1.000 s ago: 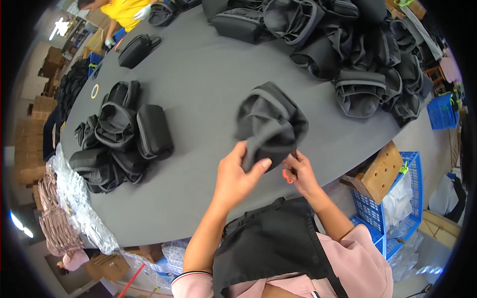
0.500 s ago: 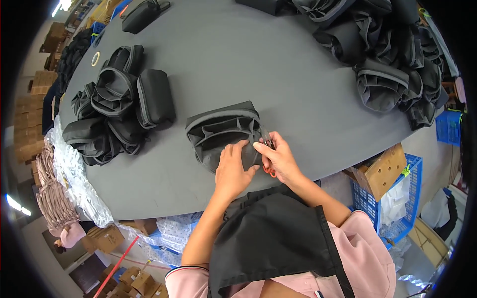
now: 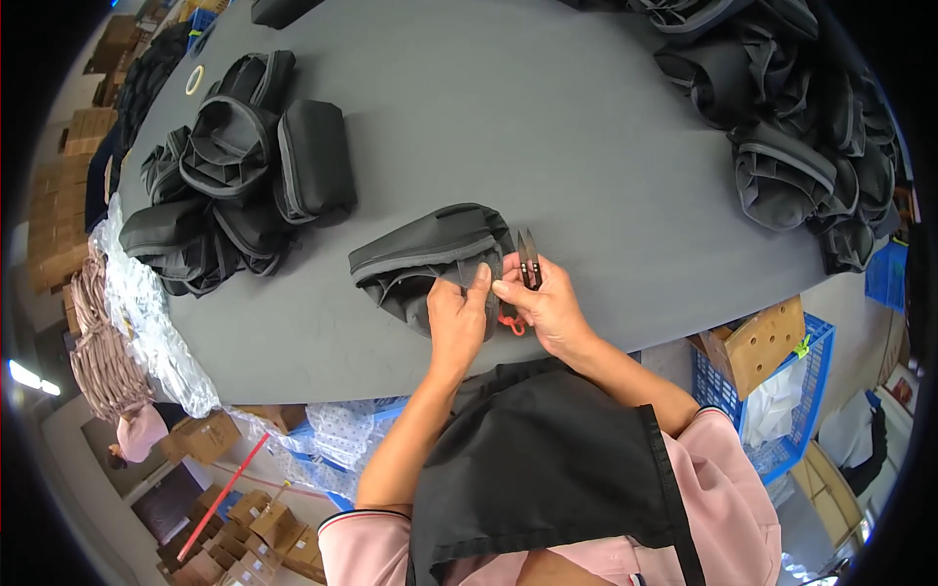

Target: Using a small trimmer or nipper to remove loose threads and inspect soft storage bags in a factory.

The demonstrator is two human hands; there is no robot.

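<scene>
A black zip pouch (image 3: 420, 244) with grey zip trim and inner pockets lies tilted on the table near me, its mouth partly open. My left hand (image 3: 457, 320) pinches the pouch's near edge between thumb and fingers. Close beside it, my right hand (image 3: 549, 308) is closed around a pair of small thread snips (image 3: 529, 259), dark blades pointing away from me. A red-orange loop (image 3: 512, 323) shows under that hand, probably part of the snips. The right thumb and forefinger meet at the pouch's right edge; whether they grip a thread or fabric is too small to tell.
Several similar pouches (image 3: 230, 146) are heaped on the left of the grey table (image 3: 469, 117), with a bigger heap (image 3: 782, 176) at far right. A tape roll (image 3: 194, 80) lies far left. Clear plastic wrap (image 3: 156, 322) hangs over the left edge. A blue crate (image 3: 816, 371) stands right, below table level.
The pouch has been turned and its mouth partly folded over. My left hand went from lying spread in it to pinching its edge. The snips' blades now point more upright.
</scene>
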